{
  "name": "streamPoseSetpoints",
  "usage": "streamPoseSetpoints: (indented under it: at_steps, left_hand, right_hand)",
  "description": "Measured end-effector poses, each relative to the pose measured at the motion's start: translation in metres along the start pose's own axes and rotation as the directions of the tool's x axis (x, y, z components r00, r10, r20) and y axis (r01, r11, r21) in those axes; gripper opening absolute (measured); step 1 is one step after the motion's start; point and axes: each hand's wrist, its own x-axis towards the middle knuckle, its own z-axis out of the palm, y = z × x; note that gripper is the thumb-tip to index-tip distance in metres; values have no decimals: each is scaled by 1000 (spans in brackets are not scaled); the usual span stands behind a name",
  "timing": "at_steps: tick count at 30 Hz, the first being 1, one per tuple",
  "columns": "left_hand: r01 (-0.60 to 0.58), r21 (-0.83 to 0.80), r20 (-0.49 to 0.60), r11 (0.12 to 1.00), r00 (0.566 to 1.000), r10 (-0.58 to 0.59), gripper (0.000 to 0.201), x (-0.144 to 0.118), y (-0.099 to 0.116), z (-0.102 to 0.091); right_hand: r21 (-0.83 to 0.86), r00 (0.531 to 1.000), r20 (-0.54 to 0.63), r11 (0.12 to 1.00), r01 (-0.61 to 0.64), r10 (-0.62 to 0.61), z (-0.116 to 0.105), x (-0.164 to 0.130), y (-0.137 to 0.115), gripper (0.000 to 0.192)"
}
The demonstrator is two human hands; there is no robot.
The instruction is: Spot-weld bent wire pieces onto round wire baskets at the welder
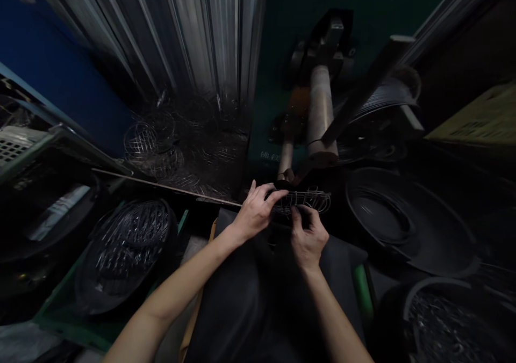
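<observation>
Dim workshop corner, walled at 12 o'clock by blurred corrugated metal sheeting [193, 35]. A dark apron or cloth [258, 298] is spread at the centre, toward 6 o'clock.

A wire grille [304, 201] is held edge-on just above centre, both hands on it. The left hand [256, 212] is laid over its left end, fingers curled across the top wires. The right hand [308, 239] is set beneath it, with thumb and fingers pinching the lower edge; how tightly cannot be told.

A machine with a pale cylinder [320, 110] is seen directly behind the grille, toward 1 o'clock. A heap of finished wire grilles [177, 148] is piled at 10 o'clock, against the sheeting. A dark round tub of wire pieces [129, 250] is placed at 8 o'clock, inside a green crate [68, 320]. A large black basin [407, 223] is noted at 3 o'clock, and another tub [451, 320] at 4 o'clock, its contents blurred.
</observation>
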Motion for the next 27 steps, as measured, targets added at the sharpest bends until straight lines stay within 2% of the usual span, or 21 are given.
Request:
streamPoseSetpoints:
  at_steps: [9, 15, 27]
  left_hand:
    - [-21, 17, -56, 1000, 998, 22, 49, 8, -8, 5]
    - [-18, 31, -33, 999, 999, 19, 49, 13, -13, 7]
    - [-71, 116, -79, 991, 994, 80, 49, 16, -22, 14]
  right_hand:
    - [-5, 1000, 5, 1000, 24, -24, 6, 8, 1, 26]
    - [-4, 1000, 4, 1000, 9, -9, 12, 12, 6, 28]
    - [-50, 999, -6, 998, 43, -43, 17, 16, 7, 29]
